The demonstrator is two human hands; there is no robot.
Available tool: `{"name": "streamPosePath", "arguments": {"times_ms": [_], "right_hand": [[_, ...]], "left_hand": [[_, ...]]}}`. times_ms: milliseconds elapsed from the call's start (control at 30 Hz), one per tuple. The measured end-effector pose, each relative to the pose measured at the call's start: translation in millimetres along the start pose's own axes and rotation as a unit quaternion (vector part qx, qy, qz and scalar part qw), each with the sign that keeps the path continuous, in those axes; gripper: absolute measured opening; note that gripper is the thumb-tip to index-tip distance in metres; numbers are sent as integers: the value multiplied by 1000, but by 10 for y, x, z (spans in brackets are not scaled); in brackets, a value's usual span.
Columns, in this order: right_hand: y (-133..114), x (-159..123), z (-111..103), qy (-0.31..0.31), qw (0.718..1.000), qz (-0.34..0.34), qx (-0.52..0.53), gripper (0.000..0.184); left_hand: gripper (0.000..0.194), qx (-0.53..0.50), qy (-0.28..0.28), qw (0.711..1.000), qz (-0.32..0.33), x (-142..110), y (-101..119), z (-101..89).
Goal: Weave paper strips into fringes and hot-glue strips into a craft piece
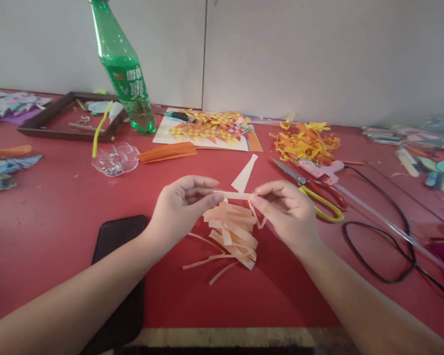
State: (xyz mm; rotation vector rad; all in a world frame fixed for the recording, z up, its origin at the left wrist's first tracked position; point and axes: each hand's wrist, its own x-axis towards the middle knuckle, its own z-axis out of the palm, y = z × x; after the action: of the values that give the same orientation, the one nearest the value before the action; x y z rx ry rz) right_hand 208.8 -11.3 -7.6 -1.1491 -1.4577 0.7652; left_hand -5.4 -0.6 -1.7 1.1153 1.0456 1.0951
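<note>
A red desk fills most of the view, with a grey panel behind it. A tall green bottle, part filled, stands toward the back left, next to a dark rectangular frame. A black phone lies beneath the left forearm.

Both hands are over the middle of the desk. The left hand pinches one end of a pale peach strip between thumb and fingers; the right hand pinches the other end the same way. The strip runs level and taut between the two sets of fingertips, its middle bare. A thin bent piece hangs by the right thumb; whether it joins the strip, I cannot tell.

Just below the held strip, on the near side, lies a loose heap of peach strips. A yellow and orange heap sits farther back on the right. Scissors with red and yellow handles lie just beyond the right hand, touching or nearly touching a pink glue gun. A clear flower-shaped dish is near folded orange paper. The smallest, a pale paper wedge, points away just beyond the held strip.
</note>
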Motion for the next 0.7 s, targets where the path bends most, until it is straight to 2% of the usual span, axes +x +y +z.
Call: {"name": "streamPosePath", "arguments": {"times_ms": [233,433,567,633,700], "right_hand": [[30,16,-15,-14,1000,-13,-8,16],[98,4,-18,-68,998,-10,5,5],[145,46,-51,-10,993,-51,-104,10],[206,95,-94,12,977,-100,-187,13],[287,149,-144,-4,953,-136,-272,17]], "left_hand": [[27,27,1,1000,7,20,5,9],[23,73,12,997,15,48,17,21],[18,71,22,997,9,37,29,6],[18,45,18,999,1,26,34,0],[21,28,-8,1000,-9,8,41,2]]}}
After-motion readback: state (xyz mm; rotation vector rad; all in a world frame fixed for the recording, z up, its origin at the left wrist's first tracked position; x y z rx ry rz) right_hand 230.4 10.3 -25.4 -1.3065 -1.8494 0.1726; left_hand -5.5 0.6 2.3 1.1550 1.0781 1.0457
